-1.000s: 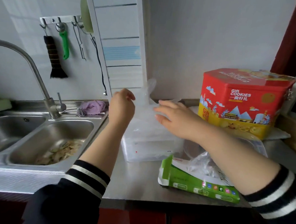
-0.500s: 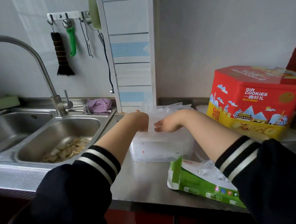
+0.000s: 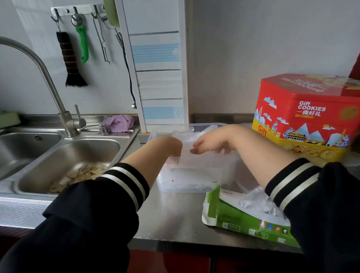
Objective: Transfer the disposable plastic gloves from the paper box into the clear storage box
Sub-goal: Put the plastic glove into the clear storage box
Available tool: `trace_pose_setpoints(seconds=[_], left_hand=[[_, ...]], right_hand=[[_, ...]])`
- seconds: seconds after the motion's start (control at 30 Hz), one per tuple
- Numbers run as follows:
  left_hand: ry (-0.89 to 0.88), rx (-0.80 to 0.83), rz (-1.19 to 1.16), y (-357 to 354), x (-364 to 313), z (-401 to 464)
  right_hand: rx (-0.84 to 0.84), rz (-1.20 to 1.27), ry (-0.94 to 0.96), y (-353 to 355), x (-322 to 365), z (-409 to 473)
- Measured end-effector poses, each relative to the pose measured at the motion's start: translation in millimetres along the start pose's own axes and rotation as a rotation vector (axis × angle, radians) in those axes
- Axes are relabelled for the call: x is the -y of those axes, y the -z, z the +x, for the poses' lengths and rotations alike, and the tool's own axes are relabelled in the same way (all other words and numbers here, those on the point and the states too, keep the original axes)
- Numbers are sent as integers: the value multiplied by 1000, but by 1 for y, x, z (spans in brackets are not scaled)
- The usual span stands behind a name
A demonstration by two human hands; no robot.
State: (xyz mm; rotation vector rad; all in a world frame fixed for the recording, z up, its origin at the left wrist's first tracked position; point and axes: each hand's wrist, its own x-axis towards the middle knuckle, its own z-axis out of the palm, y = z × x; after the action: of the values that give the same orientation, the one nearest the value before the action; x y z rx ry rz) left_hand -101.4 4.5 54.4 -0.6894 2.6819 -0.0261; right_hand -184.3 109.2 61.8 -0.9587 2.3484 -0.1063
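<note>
Pinching crinkly translucent gloves point(image 3: 197, 156) (filmy plastic), left hand point(image 3: 168, 146) and right hand point(image 3: 208, 143) inside clear storage box point(image 3: 184, 183).

One camera sits on the person's head. It looks forward and down, close over the counter point(image 3: 176, 220) and sink point(image 3: 47, 155).

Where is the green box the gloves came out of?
The green paper box lies on the steel counter at the front right, just in front of the clear storage box and under the person's right sleeve.
</note>
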Motion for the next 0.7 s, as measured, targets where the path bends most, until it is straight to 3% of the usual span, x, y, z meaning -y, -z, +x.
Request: trace_pose_setpoints(seconds=[0.17, 0.27, 0.4, 0.5, 0.6, 0.7], left_hand=[[-31, -49, 176, 13, 6, 5], [-8, -169, 257, 24, 11, -2], [-121, -691, -18, 22, -3, -27], [-352, -1048, -474, -8, -40, -59], [-488, -1002, -671, -56, -75, -79], [-573, -738, -802, -101, -98, -72]], right_hand=[[-230, 360, 95, 21, -20, -24], [-404, 543, 198, 21, -33, -42], [-622, 654, 294, -3, -56, -79], [-527, 556, 241, -35, -78, -109], [-419, 344, 114, -68, -101, -124], [-379, 412, 53, -98, -117, -120]])
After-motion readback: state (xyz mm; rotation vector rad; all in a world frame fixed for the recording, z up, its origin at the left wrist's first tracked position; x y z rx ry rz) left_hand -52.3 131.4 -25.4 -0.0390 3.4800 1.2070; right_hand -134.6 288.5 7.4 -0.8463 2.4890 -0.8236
